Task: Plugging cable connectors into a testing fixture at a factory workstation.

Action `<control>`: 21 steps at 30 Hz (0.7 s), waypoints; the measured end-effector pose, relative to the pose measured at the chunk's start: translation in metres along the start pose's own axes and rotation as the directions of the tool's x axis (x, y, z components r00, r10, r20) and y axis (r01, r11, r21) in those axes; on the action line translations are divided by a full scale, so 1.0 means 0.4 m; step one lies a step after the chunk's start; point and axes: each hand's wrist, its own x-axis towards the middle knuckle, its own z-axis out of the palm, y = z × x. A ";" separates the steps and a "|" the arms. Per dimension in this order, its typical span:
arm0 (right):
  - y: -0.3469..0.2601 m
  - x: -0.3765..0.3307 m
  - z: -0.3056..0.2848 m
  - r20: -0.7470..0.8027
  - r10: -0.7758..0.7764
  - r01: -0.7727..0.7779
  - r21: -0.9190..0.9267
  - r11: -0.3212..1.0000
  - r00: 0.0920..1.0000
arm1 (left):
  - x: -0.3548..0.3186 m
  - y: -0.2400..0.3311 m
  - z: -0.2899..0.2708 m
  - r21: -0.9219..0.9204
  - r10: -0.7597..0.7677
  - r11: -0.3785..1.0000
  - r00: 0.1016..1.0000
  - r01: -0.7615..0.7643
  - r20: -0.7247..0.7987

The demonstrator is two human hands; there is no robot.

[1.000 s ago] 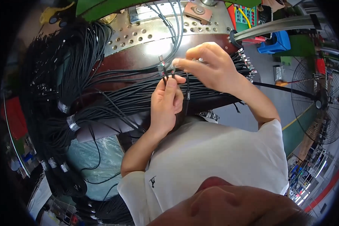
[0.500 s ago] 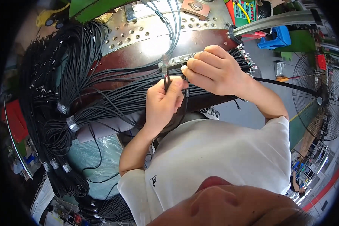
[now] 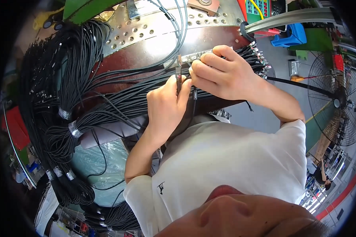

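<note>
My left hand point(image 3: 167, 103) pinches a thin black cable end point(image 3: 178, 76) with a small metal plug, holding it upright between thumb and fingers. Right beside it, my right hand point(image 3: 221, 73) grips a grey connector strip point(image 3: 194, 57) and touches the same cable near its tip. Both hands work above a row of black cables point(image 3: 118, 103) laid across a dark red bench top point(image 3: 146, 53). The cables' metal-tipped ends point(image 3: 259, 59) stick out past my right hand.
Large bundles of black cable point(image 3: 69, 83), tied with silver tape, hang at the left over a teal plastic bag point(image 3: 91, 162). A perforated metal plate point(image 3: 146, 23) lies at the bench's far side. A blue bin point(image 3: 290, 36) and a floor fan point(image 3: 336, 103) stand at the right.
Both hands have stayed together on the cable end; the right hand has closed further over the grey connector strip, and the view has shifted slightly lower.
</note>
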 end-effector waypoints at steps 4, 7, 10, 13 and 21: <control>0.008 0.004 -0.022 0.039 0.018 -0.023 0.122 0.992 0.999 | -0.003 -0.023 -0.022 -0.561 -0.102 0.787 0.952 0.255 0.289; 0.017 0.005 -0.026 0.072 0.039 -0.055 0.234 0.971 0.997 | -0.005 -0.019 -0.032 -0.727 -0.102 0.502 0.866 0.469 0.489; 0.012 -0.002 -0.019 0.053 0.040 -0.050 0.204 0.978 0.998 | -0.014 -0.004 -0.018 -0.505 -0.218 0.803 0.945 0.316 0.244; 0.012 -0.004 -0.015 0.047 0.033 -0.041 0.186 0.982 0.998 | -0.009 0.000 -0.018 -0.363 -0.193 0.896 0.961 0.255 0.199; 0.019 -0.001 -0.031 0.136 0.073 -0.118 0.363 0.924 0.988 | 0.002 -0.007 -0.036 -0.740 -0.137 0.333 0.807 0.584 0.575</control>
